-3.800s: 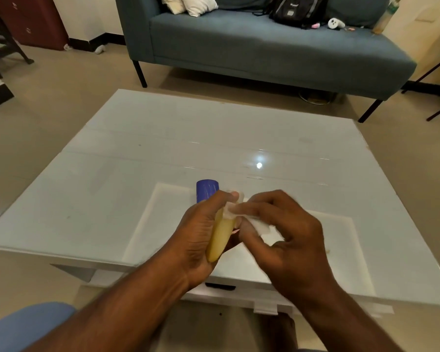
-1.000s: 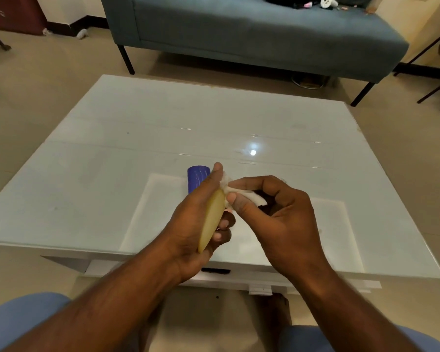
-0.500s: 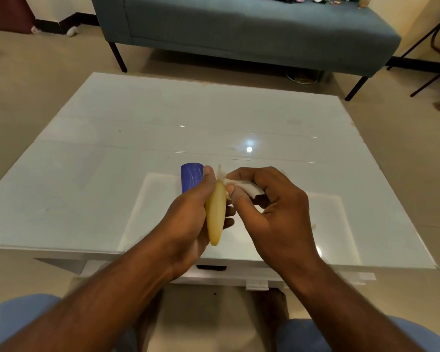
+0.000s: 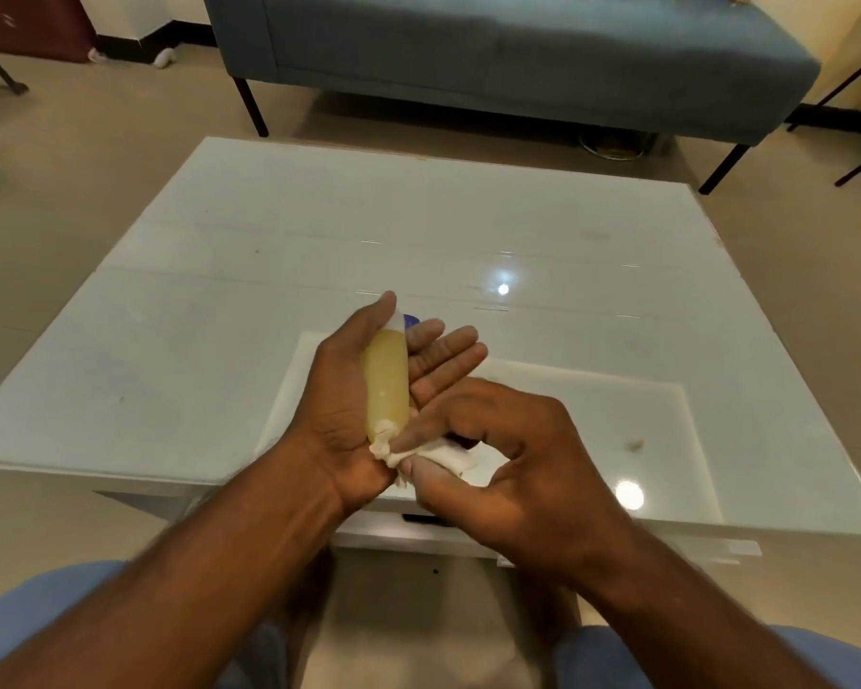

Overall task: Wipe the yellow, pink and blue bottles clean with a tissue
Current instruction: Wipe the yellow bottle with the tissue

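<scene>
The yellow bottle (image 4: 386, 382) with a blue cap (image 4: 410, 320) lies lengthwise in the palm of my left hand (image 4: 354, 405), cap end pointing away from me, fingers spread loosely beneath it and thumb along its left side. My right hand (image 4: 498, 469) pinches a crumpled white tissue (image 4: 433, 454) and presses it against the bottle's near, bottom end. Both hands hover over the near edge of the white glossy table (image 4: 220, 315). No pink or blue bottle is in view.
A small crumb-like scrap (image 4: 635, 444) lies on the table to the right. A blue-grey sofa (image 4: 518, 57) stands beyond the table's far edge. My knees in blue trousers (image 4: 36, 609) are below the table's near edge.
The left hand has turned palm-up and opened its fingers, so the bottle now lies flat in the palm. The right hand with the tissue has slid from the cap end down to the bottom end.
</scene>
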{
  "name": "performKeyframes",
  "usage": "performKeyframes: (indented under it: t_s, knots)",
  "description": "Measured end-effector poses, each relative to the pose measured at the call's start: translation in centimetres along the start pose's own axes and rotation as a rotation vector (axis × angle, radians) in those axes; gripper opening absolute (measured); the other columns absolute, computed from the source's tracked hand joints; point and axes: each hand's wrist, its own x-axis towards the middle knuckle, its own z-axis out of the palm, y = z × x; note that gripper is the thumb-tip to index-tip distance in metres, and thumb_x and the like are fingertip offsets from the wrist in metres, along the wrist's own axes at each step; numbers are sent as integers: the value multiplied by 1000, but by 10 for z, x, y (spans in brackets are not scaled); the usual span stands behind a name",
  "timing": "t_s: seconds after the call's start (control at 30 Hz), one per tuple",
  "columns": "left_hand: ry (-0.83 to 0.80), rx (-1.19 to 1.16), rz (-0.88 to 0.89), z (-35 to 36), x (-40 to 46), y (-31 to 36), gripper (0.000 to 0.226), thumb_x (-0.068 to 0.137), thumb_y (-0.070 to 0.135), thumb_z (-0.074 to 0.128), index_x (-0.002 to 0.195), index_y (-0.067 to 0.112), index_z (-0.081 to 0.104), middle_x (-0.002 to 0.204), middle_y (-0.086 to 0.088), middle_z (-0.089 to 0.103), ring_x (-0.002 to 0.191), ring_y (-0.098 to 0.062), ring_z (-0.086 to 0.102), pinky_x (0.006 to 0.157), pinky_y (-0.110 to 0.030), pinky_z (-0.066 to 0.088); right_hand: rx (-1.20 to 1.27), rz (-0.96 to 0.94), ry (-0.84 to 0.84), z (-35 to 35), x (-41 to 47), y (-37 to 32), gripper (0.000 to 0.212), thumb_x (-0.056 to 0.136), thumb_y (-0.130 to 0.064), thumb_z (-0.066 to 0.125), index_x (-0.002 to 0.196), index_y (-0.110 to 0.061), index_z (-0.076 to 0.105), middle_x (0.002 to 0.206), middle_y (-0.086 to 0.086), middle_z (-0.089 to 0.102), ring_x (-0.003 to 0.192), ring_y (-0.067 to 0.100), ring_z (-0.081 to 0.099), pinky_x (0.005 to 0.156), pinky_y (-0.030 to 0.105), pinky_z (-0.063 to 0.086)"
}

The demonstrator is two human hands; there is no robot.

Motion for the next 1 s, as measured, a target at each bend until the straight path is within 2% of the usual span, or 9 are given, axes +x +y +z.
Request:
performKeyframes:
  t_s: [0.1,0.17,0.3,0.4,0.5,0.6,0.77,0.9,1.0]
  knots:
    - [-63,92,-22,7,-5,-8,46,93,48,54,103,6,70,105,-18,74,99,-31,72,90,-44,59,24,106,201,-5,4,6,14,88,-10,81,101,-14,78,97,-7,75,92,13,71,72,23,58]
    - [-45,132,-9,13,-8,-17,52,91,47,56,118,4,68,112,-23,72,100,-33,71,89,-47,59,15,196,310,-8,6,11,15,91,-15,79,106,-16,77,99,-7,75,95,13,72,74,27,62]
    - [-18,45,-16,10,-4,-11,55,95,49,52,128,6,62,115,-17,74,108,-33,70,95,-45,55,45,77,187,2,2,4,18,83,0,82,98,-10,78,95,-3,74,91,12,70,72,20,54]
    - [26,63,-6,4,0,-7,55,94,49,54,127,5,62,122,-19,71,117,-35,67,100,-47,51,-29,-38,89,8,-2,-2,17,81,-1,84,95,-10,80,94,-5,75,89,6,68,77,11,47]
    - [-5,127,8,4,-2,-17,46,92,46,57,113,6,68,102,-13,74,99,-30,70,103,-48,49,17,82,242,5,3,2,17,85,-2,81,98,-12,78,95,-5,74,87,12,70,70,11,49]
    - [11,147,24,6,-5,-24,46,88,46,60,111,8,69,105,-15,72,98,-28,70,92,-44,57,42,156,317,3,7,4,17,86,-1,79,98,-13,77,91,-8,73,85,12,70,68,13,50]
    - [11,43,25,4,0,-9,55,94,48,53,123,3,62,125,-20,69,116,-35,67,105,-49,47,31,-12,66,12,-4,-8,18,80,1,84,94,-10,80,94,-4,77,88,3,69,76,10,47]
    - [-81,60,24,9,-5,-14,55,96,49,47,125,4,61,115,-16,73,111,-32,69,103,-44,50,14,149,294,6,4,2,12,89,-7,77,99,-13,74,93,-5,70,87,14,67,71,22,53]
    - [-107,35,43,9,-6,-14,58,97,50,45,132,5,59,128,-18,67,123,-33,63,108,-46,47,23,192,306,8,4,6,14,90,-7,75,102,-13,73,95,-5,71,89,14,68,72,27,56]
